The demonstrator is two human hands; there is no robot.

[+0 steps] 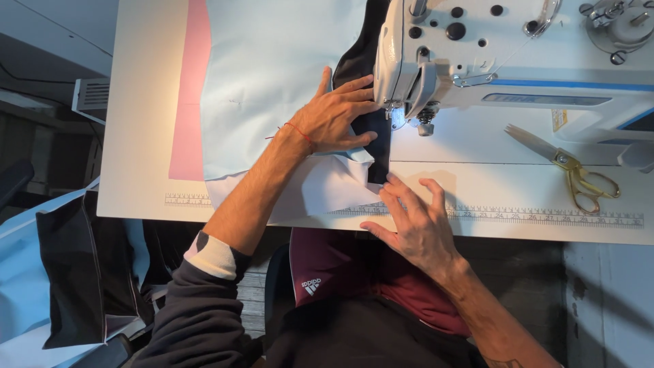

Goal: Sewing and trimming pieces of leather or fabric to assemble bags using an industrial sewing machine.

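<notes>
Left hand [335,117] lies open, flat on the narrow black fabric strip [377,146] – white sewing machine [504,61] just beyond; right hand [415,221], open, fingertips at the table's [143,136] front edge – gold-handled scissors [569,167] right.

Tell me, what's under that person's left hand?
The left hand presses flat on light blue fabric and a dark strip by the sewing machine. Whatever lies beneath the cloth is hidden.

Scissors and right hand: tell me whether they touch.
Apart. The head view shows the scissors lying on the table to the right of the right hand, with bare tabletop between them.
</notes>
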